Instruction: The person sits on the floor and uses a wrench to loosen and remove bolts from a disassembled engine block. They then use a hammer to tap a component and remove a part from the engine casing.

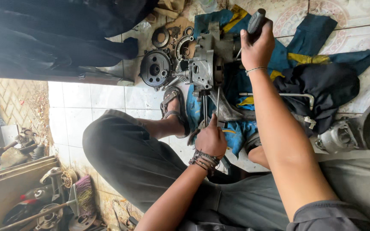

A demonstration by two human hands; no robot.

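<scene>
Fingers of right hand (257, 47) hide most of the tool handle (256, 20).

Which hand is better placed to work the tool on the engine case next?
Right. The right hand already grips the tool handle set against the engine case; the left hand is lower, holding pliers.

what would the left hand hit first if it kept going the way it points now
Most likely the grey engine casing. The left hand grips pliers whose thin jaws point up the picture at the casing's lower edge, seemingly at or close to it. Depth is unclear, so actual contact can't be confirmed.
</scene>
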